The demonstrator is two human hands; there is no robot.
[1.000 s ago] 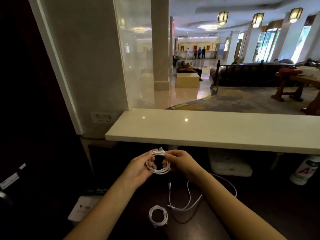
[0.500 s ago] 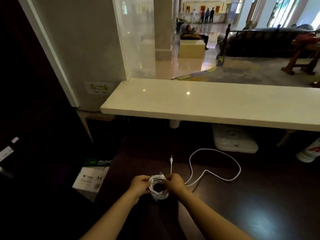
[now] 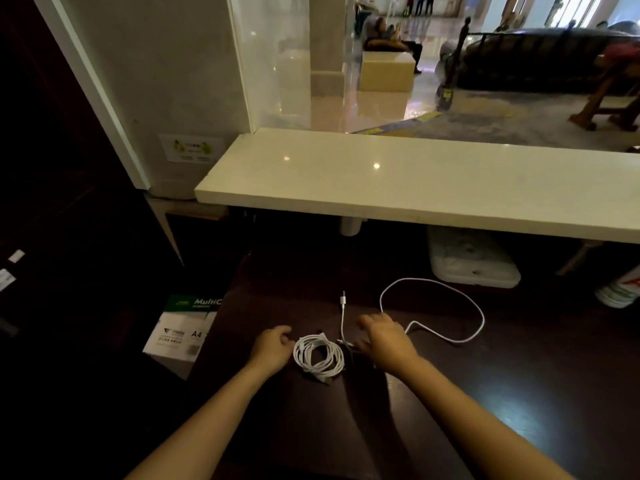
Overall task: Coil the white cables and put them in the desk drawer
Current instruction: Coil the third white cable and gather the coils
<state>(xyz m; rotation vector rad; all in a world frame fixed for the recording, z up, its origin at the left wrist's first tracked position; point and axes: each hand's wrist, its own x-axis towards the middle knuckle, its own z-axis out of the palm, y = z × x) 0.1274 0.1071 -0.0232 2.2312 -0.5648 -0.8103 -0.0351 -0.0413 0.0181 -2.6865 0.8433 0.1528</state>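
a coiled white cable lies flat on the dark wooden desk, between both hands. the left hand sits just beside it, fingers loosely curled, holding nothing. the right hand hangs over a loose white cable, fingers slightly spread; whether they pinch it is unclear.

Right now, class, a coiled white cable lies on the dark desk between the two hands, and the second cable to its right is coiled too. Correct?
Not quite. The head view shows the coiled cable on the desk between the left hand and right hand, but the second cable lies loose in an open loop.
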